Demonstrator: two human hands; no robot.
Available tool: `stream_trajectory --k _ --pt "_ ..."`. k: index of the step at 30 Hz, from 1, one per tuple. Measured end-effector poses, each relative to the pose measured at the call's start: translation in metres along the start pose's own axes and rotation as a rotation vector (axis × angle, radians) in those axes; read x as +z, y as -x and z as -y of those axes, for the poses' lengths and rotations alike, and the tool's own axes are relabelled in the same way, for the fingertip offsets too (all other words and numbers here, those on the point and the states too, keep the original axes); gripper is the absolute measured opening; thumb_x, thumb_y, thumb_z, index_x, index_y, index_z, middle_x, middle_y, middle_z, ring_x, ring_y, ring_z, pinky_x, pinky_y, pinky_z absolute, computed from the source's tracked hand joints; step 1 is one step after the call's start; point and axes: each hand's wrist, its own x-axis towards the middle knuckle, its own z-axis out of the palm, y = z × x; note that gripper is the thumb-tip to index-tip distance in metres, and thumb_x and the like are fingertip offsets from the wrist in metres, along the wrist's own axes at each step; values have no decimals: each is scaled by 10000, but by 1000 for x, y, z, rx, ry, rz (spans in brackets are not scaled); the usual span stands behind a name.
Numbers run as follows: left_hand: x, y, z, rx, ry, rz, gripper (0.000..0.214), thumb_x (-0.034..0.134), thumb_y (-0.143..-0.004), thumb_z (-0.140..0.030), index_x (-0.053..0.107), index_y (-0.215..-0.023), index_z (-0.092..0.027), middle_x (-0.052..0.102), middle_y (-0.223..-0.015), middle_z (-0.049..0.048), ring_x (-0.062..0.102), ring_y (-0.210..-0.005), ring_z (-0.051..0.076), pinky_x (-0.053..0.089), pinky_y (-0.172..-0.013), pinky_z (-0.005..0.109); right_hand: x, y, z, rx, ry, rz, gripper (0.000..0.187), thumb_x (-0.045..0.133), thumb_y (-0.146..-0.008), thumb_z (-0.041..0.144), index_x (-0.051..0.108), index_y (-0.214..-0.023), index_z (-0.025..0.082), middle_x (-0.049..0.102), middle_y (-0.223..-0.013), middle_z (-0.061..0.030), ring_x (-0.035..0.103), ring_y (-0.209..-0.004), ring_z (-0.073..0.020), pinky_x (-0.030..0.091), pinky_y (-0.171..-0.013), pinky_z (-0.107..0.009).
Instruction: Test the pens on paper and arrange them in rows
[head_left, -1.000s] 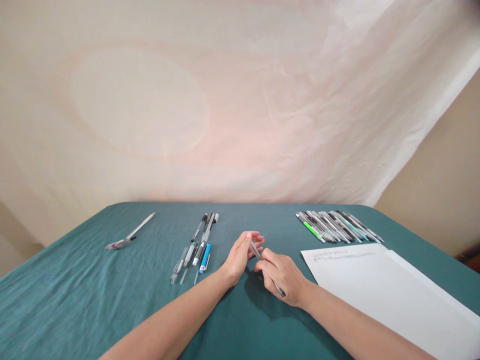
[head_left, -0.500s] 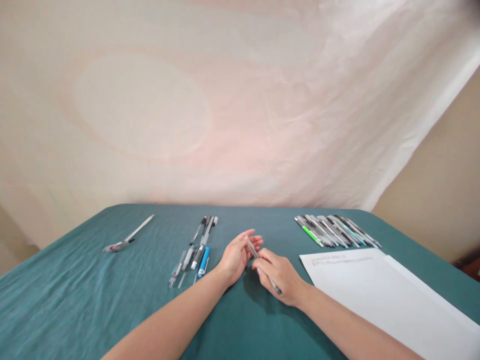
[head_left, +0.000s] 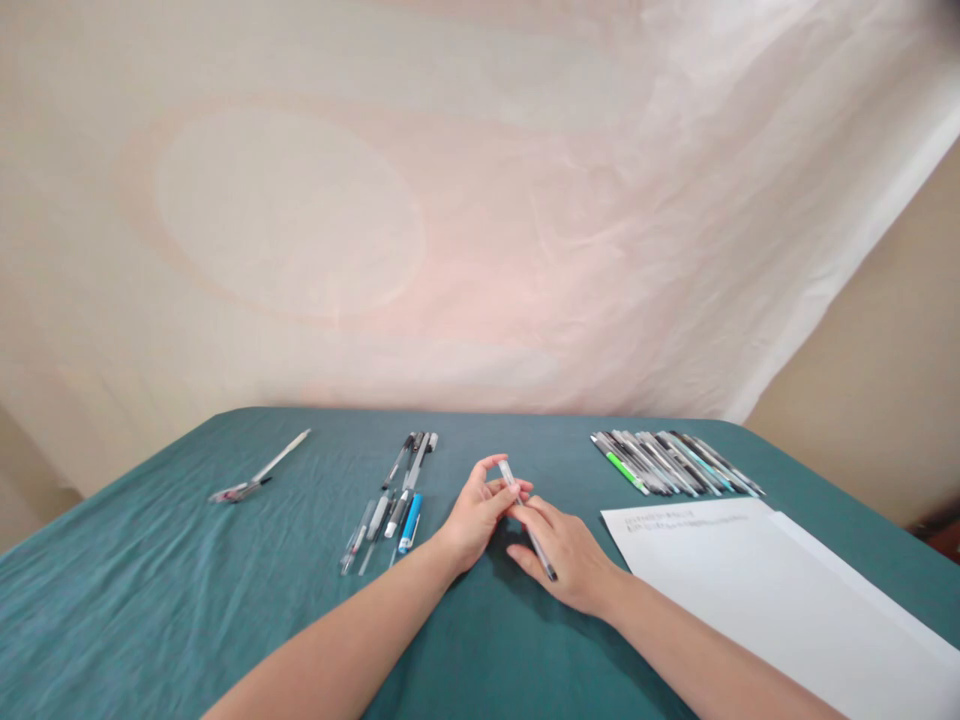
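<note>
Over the middle of the table my left hand (head_left: 474,520) pinches the upper part of a slim pen (head_left: 541,556) between thumb and fingers. The pen slants, its clear, pale end up by my left index finger and its dark end down to the right. My right hand (head_left: 564,555) is closed around the lower part, with the barrel running between its fingers and thumb. The right thumb stands a little away from the barrel. Fingers hide the pen's middle.
Several loose pens (head_left: 379,518), one a blue marker (head_left: 410,524), lie left of my hands. A pale pen (head_left: 282,455) lies farther left. At right are a row of pens (head_left: 667,463) and white paper (head_left: 750,590) with scribbles, all on a green cloth (head_left: 150,600).
My left fingers have closed on the pen's upper part, where they were looser before. My right thumb has moved away from the barrel. The pen's pale end has risen slightly.
</note>
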Motion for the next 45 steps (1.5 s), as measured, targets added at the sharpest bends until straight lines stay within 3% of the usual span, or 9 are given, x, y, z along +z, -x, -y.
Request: stream_trajectory --k 3,5,9,13,16,22,27,39,45 --pt "-6 -3 0 49 19 -118 532 656 -700 -228 356 -1139 -216 637 -884 54 596 -764 108 435 -730 251 1 2 0 -16 26 12 444 522 -774 350 426 -1171 174 537 -988 -87 516 -896 -215 439 -751 -352" --pt "-8 -5 0 75 29 -163 521 656 -701 -218 360 -1130 -217 639 -886 52 598 -792 108 433 -760 254 3 3 -1 -9 38 2 363 467 -816 320 446 -1148 174 552 -933 -77 529 -837 -195 433 -719 -325" --pt "-7 -5 0 76 30 -164 523 662 -696 -196 353 -1117 -212 643 -884 57 610 -813 125 431 -823 307 9 3 -5 29 43 -17 255 311 -888 199 487 -1072 184 590 -859 -54 566 -740 -148 414 -678 -265" --pt "-4 -4 0 65 21 -195 538 668 -690 -176 336 -1112 -206 642 -892 68 617 -832 137 429 -850 333 12 3 -5 50 102 -3 241 301 -892 187 501 -1026 192 633 -832 -47 597 -718 -148 395 -641 -243" --pt "0 -1 -1 54 -20 -181 559 655 -706 -220 304 -1140 -212 637 -904 82 621 -839 160 451 -811 341 12 2 -5 54 123 9 220 307 -889 187 499 -996 193 653 -819 -38 610 -711 -150 386 -616 -231" --pt "4 3 -2 -2 -144 -76 700 637 -708 -326 186 -1239 -256 630 -899 93 635 -766 207 485 -588 294 11 3 -6 35 104 17 219 308 -882 174 494 -997 186 665 -815 -46 617 -699 -146 381 -592 -217" --pt "2 2 -2 2 -169 -96 691 641 -701 -330 193 -1221 -248 616 -809 51 638 -730 207 476 -540 261 9 3 -6 31 101 43 217 318 -873 156 488 -1004 187 668 -830 -45 623 -721 -151 384 -606 -221" --pt "2 1 -2 -5 -116 -106 688 661 -685 -309 222 -1212 -254 611 -791 25 640 -721 180 488 -591 269 10 2 -7 34 113 51 213 324 -869 156 480 -1009 193 662 -834 -37 614 -693 -152 379 -586 -222" --pt "5 0 0 44 -85 -166 680 658 -689 -286 241 -1226 -251 633 -830 49 632 -757 170 493 -671 302 2 -1 -2 60 9 -51 244 315 -884 201 481 -1062 215 618 -905 -43 591 -765 -145 410 -649 -232"
